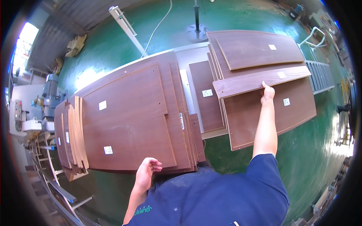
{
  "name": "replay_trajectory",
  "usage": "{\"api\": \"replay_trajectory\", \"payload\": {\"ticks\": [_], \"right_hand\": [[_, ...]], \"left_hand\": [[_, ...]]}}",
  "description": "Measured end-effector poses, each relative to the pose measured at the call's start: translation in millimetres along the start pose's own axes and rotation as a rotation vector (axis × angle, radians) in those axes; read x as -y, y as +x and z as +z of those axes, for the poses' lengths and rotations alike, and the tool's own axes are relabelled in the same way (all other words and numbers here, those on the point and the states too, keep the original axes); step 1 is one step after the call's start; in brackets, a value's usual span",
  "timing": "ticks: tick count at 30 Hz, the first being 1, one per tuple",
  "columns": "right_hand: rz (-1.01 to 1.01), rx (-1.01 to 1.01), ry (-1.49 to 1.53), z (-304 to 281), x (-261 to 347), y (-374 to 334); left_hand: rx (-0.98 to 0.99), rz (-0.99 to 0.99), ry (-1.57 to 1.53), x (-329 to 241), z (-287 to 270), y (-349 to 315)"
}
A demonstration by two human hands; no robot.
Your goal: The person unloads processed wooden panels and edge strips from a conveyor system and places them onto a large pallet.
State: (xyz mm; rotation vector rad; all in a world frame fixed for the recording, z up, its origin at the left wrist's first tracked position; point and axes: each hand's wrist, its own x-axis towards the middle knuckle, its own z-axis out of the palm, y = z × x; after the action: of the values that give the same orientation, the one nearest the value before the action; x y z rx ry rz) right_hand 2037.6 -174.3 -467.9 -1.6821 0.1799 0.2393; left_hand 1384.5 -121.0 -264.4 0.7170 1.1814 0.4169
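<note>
My right hand (267, 93) reaches out over the right stack and grips the near edge of a long narrow brown board (249, 83). Its thumb lies on top and the fingers are hidden beneath. The board rests crosswise over a large brown panel (256, 118) and next to another wide panel (260, 51) behind it; each carries a small white label. My left hand (146, 173) hovers by the front edge of the left stack's top panel (132, 113), with fingers loosely bent, apart from the thumb and holding nothing.
Thin narrow boards (77, 132) lie piled at the left stack's far left end. Between the stacks sits a smaller brown panel (205, 94). A blue-grey motor (50, 90) stands at left, a metal post (128, 32) behind, and a pale metal frame (320, 77) at right.
</note>
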Motion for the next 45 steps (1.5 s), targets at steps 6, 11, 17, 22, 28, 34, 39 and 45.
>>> {"api": "replay_trajectory", "payload": {"ticks": [6,11,17,22,28,34,39,45], "right_hand": [[-0.213,0.040,-0.859,28.6,34.3,-92.2],[-0.482,0.025,-0.910,59.0,15.1,-98.6],[-0.401,-0.027,-1.091,59.9,-0.2,-107.7],[-0.606,0.329,-0.416,118.4,-1.0,-245.4],[-0.611,0.881,-0.161,168.2,29.5,-548.4],[-0.306,1.234,-0.187,205.6,-13.0,-761.1],[-0.125,1.415,-0.181,243.6,-31.5,-875.1],[0.337,1.472,-0.094,305.9,-45.8,-918.2]], "left_hand": [[-0.040,0.031,-0.090,14.4,-3.2,-6.3],[-0.061,0.083,-0.077,26.5,-21.1,-7.8],[-0.223,0.138,-0.169,46.2,-83.3,-48.1],[-0.479,0.321,-0.289,60.7,-188.0,-93.0],[-0.751,0.684,-0.252,26.3,-343.8,-111.3],[-0.839,0.893,-0.173,-15.5,-489.3,-129.5],[-0.852,0.881,-0.138,-7.4,-559.4,-122.8],[-0.549,0.647,-0.266,-44.5,-617.0,-101.2]]}}
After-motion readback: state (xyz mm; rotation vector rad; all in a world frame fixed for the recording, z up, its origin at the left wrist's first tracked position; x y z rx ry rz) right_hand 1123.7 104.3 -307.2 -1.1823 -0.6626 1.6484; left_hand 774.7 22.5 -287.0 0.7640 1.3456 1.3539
